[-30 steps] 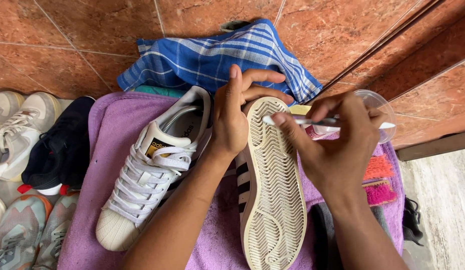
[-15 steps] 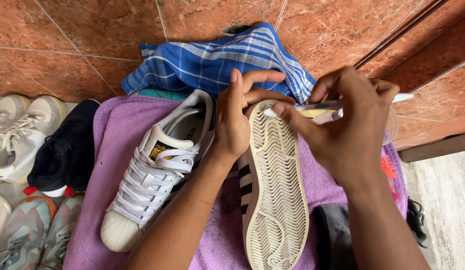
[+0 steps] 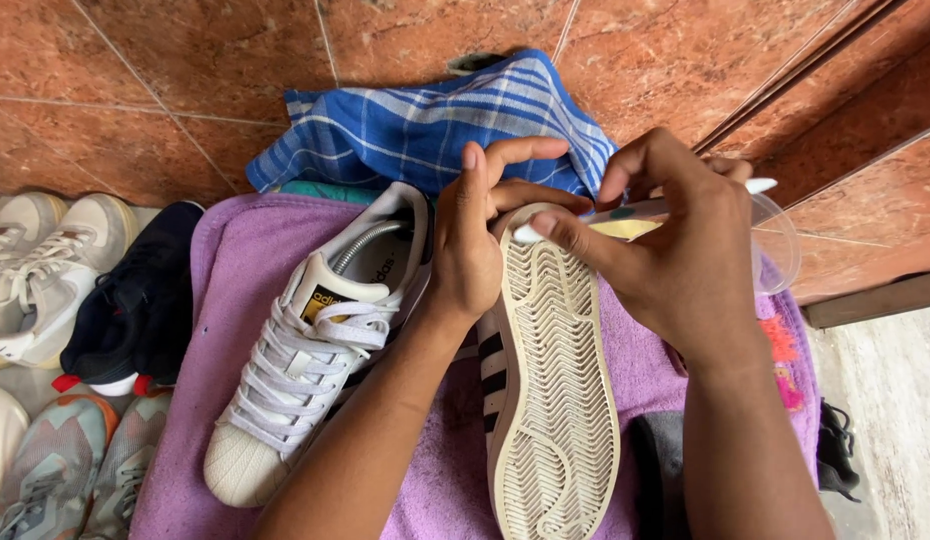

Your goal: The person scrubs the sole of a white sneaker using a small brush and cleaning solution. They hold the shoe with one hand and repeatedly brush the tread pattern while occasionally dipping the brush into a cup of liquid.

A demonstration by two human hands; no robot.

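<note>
While the left hand (image 3: 475,250) clasped the heel end of the upturned white sneaker (image 3: 550,400), fingers curled round its edge and thumb raised, the right hand (image 3: 685,265) had closed in over that same heel; a second earlier it had sat further out to the side, with more of the slim white brush showing; now its fingers were pinched narrowly around the brush (image 3: 760,186), whose tip pressed against the sole's heel rim, so the scrubbing appeared to have moved onto that top edge. The shoe stood sole-up on the purple towel (image 3: 225,260), striped side facing left, its place hardly shifted; its mate, a laced white sneaker (image 3: 305,380), lay just beside it on the towel, touching the left forearm. Behind the right hand sat a clear plastic tub (image 3: 775,240), partly hidden; a blue checked cloth (image 3: 425,125) lay crumpled against the reddish tiled wall (image 3: 185,60). Off to the left, well apart, waited a black shoe (image 3: 135,300) and several pale trainers (image 3: 35,260); what the tub held I could not tell.
</note>
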